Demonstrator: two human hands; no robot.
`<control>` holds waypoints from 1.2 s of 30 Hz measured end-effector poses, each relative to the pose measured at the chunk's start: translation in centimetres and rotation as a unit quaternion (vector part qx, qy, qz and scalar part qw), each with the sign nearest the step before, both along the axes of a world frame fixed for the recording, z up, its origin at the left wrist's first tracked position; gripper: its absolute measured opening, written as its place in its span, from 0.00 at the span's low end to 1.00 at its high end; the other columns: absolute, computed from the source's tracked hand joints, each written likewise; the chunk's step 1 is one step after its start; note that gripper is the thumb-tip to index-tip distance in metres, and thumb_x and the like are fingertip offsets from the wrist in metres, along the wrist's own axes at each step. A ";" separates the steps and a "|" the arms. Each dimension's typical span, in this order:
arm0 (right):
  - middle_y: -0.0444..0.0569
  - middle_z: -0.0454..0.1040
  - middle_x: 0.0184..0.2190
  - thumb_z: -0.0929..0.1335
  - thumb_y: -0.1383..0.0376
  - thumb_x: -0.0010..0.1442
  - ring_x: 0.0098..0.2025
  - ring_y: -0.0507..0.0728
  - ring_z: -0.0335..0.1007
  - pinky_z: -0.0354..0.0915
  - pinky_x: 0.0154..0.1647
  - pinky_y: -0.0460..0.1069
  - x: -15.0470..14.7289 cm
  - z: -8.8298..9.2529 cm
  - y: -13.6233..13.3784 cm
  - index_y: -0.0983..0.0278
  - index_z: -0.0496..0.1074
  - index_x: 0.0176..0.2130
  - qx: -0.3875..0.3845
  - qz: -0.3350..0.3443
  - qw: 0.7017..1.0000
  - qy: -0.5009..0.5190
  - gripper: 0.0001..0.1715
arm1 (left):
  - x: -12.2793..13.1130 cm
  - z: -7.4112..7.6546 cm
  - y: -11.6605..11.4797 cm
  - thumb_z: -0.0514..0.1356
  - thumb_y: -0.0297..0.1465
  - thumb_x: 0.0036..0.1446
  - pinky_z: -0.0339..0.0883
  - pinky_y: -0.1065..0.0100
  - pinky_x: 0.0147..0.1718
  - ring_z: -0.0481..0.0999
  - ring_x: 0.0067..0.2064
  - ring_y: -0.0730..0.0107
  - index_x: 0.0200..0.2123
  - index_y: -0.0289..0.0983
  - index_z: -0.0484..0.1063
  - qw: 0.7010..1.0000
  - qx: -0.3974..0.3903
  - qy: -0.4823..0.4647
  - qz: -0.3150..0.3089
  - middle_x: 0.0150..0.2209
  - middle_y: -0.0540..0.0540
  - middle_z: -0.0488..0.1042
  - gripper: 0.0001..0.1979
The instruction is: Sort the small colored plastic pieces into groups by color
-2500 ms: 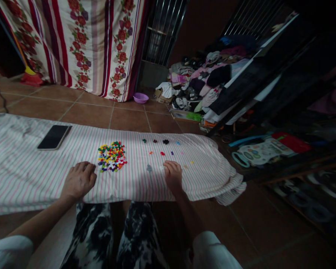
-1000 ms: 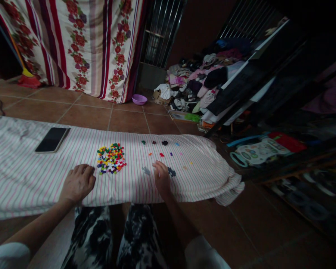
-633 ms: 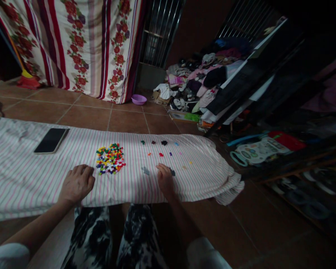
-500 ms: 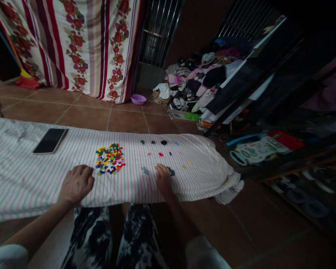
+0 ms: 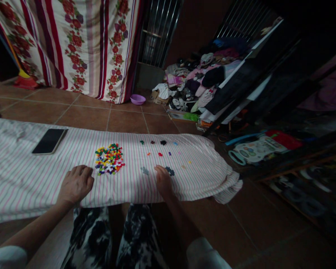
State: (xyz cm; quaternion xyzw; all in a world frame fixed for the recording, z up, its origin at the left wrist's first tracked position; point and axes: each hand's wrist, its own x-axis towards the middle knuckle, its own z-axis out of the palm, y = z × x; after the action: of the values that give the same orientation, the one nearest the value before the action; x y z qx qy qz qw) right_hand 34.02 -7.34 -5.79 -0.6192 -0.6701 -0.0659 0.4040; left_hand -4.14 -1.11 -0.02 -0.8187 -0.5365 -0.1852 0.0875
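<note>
A mixed heap of small coloured pieces (image 5: pixel 109 160) lies on the striped cloth (image 5: pixel 128 186). Just left of it my left hand (image 5: pixel 77 182) rests on the cloth, its fingers curled under and closed. My right hand (image 5: pixel 163 180) is low over the cloth, fingertips pressed together; anything in them is too small or hidden to make out. It sits between a light grey cluster (image 5: pixel 145 170) and a dark grey cluster (image 5: pixel 170 171). Beyond it are small single-colour groups, among them black pieces (image 5: pixel 163 142), red pieces (image 5: pixel 160 154) and blue pieces (image 5: pixel 175 143).
A phone (image 5: pixel 49 141) lies on the cloth at the left. On the tiled floor beyond stand a purple basin (image 5: pixel 137 99) and a broom (image 5: pixel 25 80). A large clothes pile (image 5: pixel 196 80) lies at the back right, beside a dark rack (image 5: pixel 229 108).
My right hand has shifted very slightly left, showing more of the dark grey cluster. The left hand and the piece groups look unchanged.
</note>
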 end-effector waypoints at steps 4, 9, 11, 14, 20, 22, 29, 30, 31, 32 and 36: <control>0.58 0.77 0.48 0.56 0.69 0.64 0.54 0.60 0.71 0.67 0.57 0.61 0.1 0.1 0.0 0.66 0.75 0.49 -0.006 0.002 1.000 0.019 0.23 | 0.0 0.0 0.0 0.50 0.33 0.59 0.65 0.57 0.42 0.73 0.44 0.55 0.41 0.36 0.74 1.000 0.007 -0.011 0.000 0.42 0.39 0.76 0.15; 0.58 0.78 0.48 0.56 0.67 0.64 0.52 0.61 0.73 0.69 0.56 0.60 0.9 0.5 0.1 0.66 0.75 0.50 -0.029 -0.065 0.994 0.080 0.24 | 0.0 0.0 -0.1 0.49 0.33 0.59 0.65 0.57 0.42 0.73 0.45 0.55 0.42 0.37 0.74 1.000 0.007 0.001 0.006 0.42 0.40 0.76 0.15; 0.58 0.78 0.48 0.56 0.66 0.63 0.52 0.61 0.73 0.69 0.55 0.59 1.3 0.5 0.1 0.66 0.75 0.50 -0.035 -0.078 0.992 0.091 0.25 | 0.1 0.1 -0.1 0.49 0.33 0.59 0.65 0.57 0.43 0.73 0.45 0.55 0.42 0.37 0.74 1.000 0.001 0.006 0.010 0.43 0.40 0.76 0.15; 0.59 0.77 0.48 0.56 0.66 0.63 0.52 0.61 0.73 0.69 0.55 0.59 1.4 0.3 0.2 0.67 0.75 0.50 -0.033 -0.079 0.992 0.088 0.25 | 0.2 0.3 -0.2 0.49 0.32 0.59 0.65 0.57 0.43 0.72 0.45 0.55 0.42 0.36 0.74 1.000 -0.011 0.008 0.012 0.43 0.39 0.76 0.16; 0.58 0.77 0.48 0.55 0.65 0.64 0.52 0.61 0.73 0.68 0.55 0.60 1.1 0.2 0.1 0.66 0.74 0.51 -0.017 -0.079 0.993 0.087 0.25 | 0.2 0.4 -0.2 0.49 0.33 0.59 0.65 0.55 0.44 0.72 0.46 0.54 0.42 0.36 0.74 1.000 -0.020 -0.010 0.011 0.43 0.38 0.76 0.17; 0.58 0.77 0.48 0.56 0.65 0.64 0.52 0.61 0.73 0.68 0.55 0.60 1.1 0.2 -0.1 0.66 0.74 0.51 -0.018 -0.068 0.994 0.084 0.25 | 0.2 0.3 -0.1 0.49 0.33 0.59 0.65 0.56 0.44 0.72 0.45 0.54 0.41 0.37 0.74 1.000 -0.014 -0.010 0.010 0.43 0.39 0.76 0.16; 0.58 0.78 0.46 0.55 0.63 0.66 0.51 0.61 0.74 0.69 0.54 0.59 1.2 0.6 -0.2 0.66 0.75 0.49 -0.013 -0.064 0.995 0.075 0.25 | 0.2 0.4 -0.1 0.49 0.33 0.59 0.64 0.57 0.43 0.73 0.45 0.56 0.42 0.37 0.74 0.999 -0.023 0.016 0.015 0.43 0.40 0.76 0.16; 0.58 0.78 0.46 0.55 0.62 0.67 0.51 0.61 0.74 0.70 0.54 0.59 1.2 0.7 -0.2 0.66 0.75 0.49 -0.011 -0.063 0.995 0.075 0.25 | 0.2 0.5 -0.1 0.48 0.33 0.59 0.64 0.57 0.43 0.73 0.45 0.56 0.42 0.37 0.74 0.999 -0.026 0.016 0.016 0.43 0.40 0.76 0.16; 0.58 0.78 0.47 0.55 0.61 0.67 0.51 0.61 0.74 0.70 0.54 0.59 1.1 0.8 -0.2 0.65 0.75 0.49 -0.008 -0.061 0.995 0.075 0.25 | 0.3 0.6 -0.1 0.48 0.33 0.59 0.64 0.57 0.44 0.72 0.46 0.56 0.43 0.37 0.74 0.999 -0.029 0.015 0.018 0.43 0.39 0.76 0.17; 0.58 0.78 0.47 0.55 0.60 0.68 0.51 0.61 0.74 0.70 0.54 0.60 1.0 1.0 -0.2 0.65 0.75 0.49 -0.006 -0.059 0.995 0.075 0.25 | 0.3 0.7 -0.2 0.48 0.33 0.59 0.64 0.57 0.44 0.72 0.46 0.56 0.43 0.37 0.74 0.999 -0.033 0.012 0.019 0.43 0.39 0.76 0.17; 0.58 0.78 0.46 0.55 0.57 0.69 0.51 0.61 0.74 0.70 0.54 0.61 0.5 2.0 -0.2 0.65 0.75 0.47 0.005 -0.045 0.997 0.069 0.25 | 0.4 0.9 -0.3 0.49 0.32 0.59 0.63 0.56 0.44 0.72 0.46 0.55 0.42 0.37 0.75 0.999 -0.043 -0.011 0.022 0.43 0.38 0.76 0.16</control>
State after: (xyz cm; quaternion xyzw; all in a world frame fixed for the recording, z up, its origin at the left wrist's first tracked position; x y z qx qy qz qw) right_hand 34.52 -7.52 -3.75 -0.6500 -0.6116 -0.0445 0.4488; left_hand -3.69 -1.37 0.92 -0.8074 -0.5630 -0.1690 0.0499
